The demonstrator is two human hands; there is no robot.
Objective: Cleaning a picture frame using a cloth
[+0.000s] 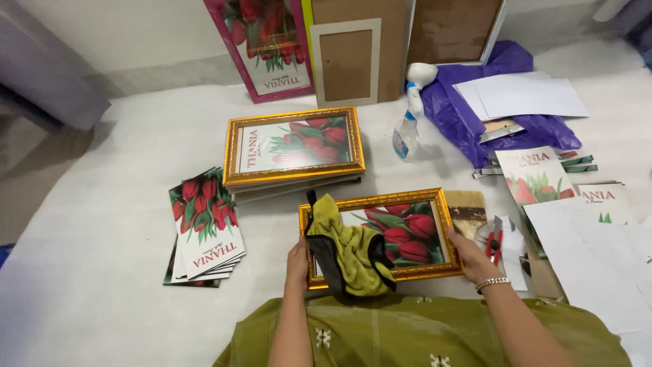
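Note:
A gold picture frame [414, 199] with a print of red tulips lies on the white floor cover in front of me. My left hand [297, 261] grips its left edge. My right hand [468, 255], with a silver bracelet on the wrist, grips its right edge. A yellow-green cloth [350, 248] with a dark trim is draped over the left part of the frame, next to my left hand.
A second gold framed tulip print [293, 144] rests on a stack behind. A pile of tulip prints [204, 228] lies left. A spray bottle [409, 115], a purple bag [468, 112], a wide brush [466, 207], loose prints and white sheets [591, 251] sit right.

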